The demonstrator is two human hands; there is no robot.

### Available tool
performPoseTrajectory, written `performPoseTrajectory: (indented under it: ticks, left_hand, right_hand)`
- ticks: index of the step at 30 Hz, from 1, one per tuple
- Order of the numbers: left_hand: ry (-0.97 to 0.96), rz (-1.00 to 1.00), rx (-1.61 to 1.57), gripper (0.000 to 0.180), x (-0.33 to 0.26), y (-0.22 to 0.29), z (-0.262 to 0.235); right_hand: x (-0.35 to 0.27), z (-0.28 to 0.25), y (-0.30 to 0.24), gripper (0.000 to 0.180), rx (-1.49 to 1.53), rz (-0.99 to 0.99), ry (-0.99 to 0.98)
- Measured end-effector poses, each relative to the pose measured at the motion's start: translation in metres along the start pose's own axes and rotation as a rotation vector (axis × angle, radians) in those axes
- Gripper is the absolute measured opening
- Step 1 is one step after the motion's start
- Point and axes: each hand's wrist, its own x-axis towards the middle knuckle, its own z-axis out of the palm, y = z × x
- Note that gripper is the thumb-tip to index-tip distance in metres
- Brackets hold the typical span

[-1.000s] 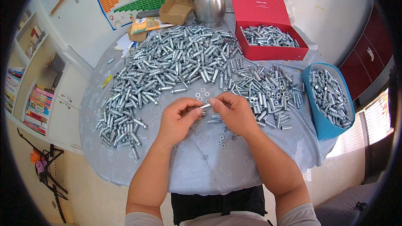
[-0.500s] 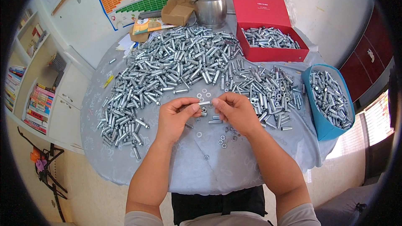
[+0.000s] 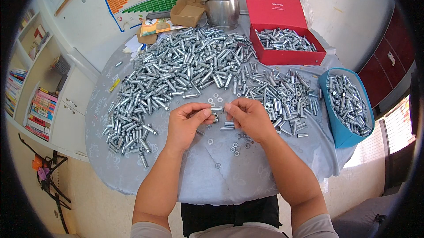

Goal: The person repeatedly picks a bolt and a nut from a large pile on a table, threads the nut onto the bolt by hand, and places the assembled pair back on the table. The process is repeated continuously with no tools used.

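Small shiny silver metal cylinder [image 3: 217,109] at frame centre, long axis roughly left-right. Left hand [image 3: 185,123] fingers pinch left end; right hand [image 3: 252,116] fingers near right end, grip unclear. Grey patterned-cloth surface [image 3: 247,176] below.

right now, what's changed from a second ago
The left hand and right hand have moved slightly apart at the fingertips, exposing more of the metal cylinder, now more level. Right-hand contact is unclear. The metal pile, red box and teal bin stayed put.

Forearms [image 3: 157,180] angled inward, left fingers [image 3: 204,114] pinched, right fingers [image 3: 236,112] bent
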Motion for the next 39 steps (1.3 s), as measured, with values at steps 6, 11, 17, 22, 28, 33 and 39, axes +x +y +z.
performPoseTrajectory:
  ticks: [6,11,17,22,28,33,39]
  left_hand:
    - [0.001,0.000,-0.014,0.017,0.001,-0.001,0.000]
    - [0.009,-0.016,-0.030,0.017,0.001,0.000,0.001]
    - [0.014,-0.015,-0.022,0.018,0.000,0.000,0.001]
    - [0.016,-0.012,-0.015,0.017,0.000,0.000,0.001]
    - [0.029,-0.032,-0.027,0.016,0.000,0.000,0.001]
    - [0.043,-0.053,-0.042,0.018,0.000,0.002,0.003]
    - [0.043,-0.049,-0.052,0.019,0.001,0.000,0.001]
  right_hand:
    - [0.000,0.000,0.000,0.024,0.044,-0.022,0.019]
    - [0.000,0.006,0.006,0.024,0.154,-0.170,0.028]
    - [0.003,0.002,0.011,0.024,0.098,-0.159,0.019]
    - [0.003,0.000,0.008,0.025,0.110,-0.087,-0.017]
    - [0.001,0.003,0.005,0.022,0.153,-0.096,-0.019]
    - [0.002,0.006,0.010,0.021,0.147,-0.245,0.025]
    - [0.002,0.005,0.007,0.016,0.153,-0.094,0.002]
